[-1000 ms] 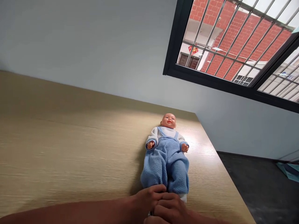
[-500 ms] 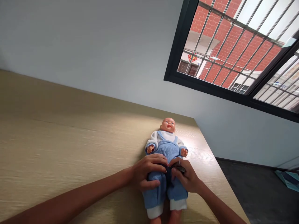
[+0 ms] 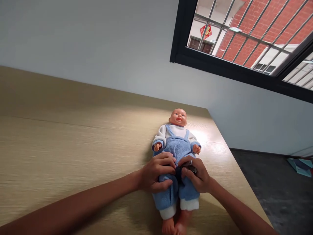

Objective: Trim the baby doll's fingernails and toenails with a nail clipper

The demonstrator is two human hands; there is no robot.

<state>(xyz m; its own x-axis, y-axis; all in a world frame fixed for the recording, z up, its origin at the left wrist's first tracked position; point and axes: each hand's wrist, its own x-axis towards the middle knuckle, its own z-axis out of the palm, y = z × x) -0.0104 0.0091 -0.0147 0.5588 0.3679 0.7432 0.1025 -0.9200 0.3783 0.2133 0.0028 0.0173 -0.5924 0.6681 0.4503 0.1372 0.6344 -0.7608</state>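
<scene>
I'm working higher up the doll now.
On its lap, my left hand is resting loosely open, my right hand gripping something metallic.

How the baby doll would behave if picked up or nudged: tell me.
The baby doll may feel soft at the body, since loose, textured overalls cover it. Its shiny head looks like smooth plastic, so it could be slippery. Lying flat on its back, it seems unlikely to roll.

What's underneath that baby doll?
The baby doll lies on the wood-grain table, which shows on both sides. The patch directly beneath its body is covered, so I can't tell whether anything else is there.
</scene>
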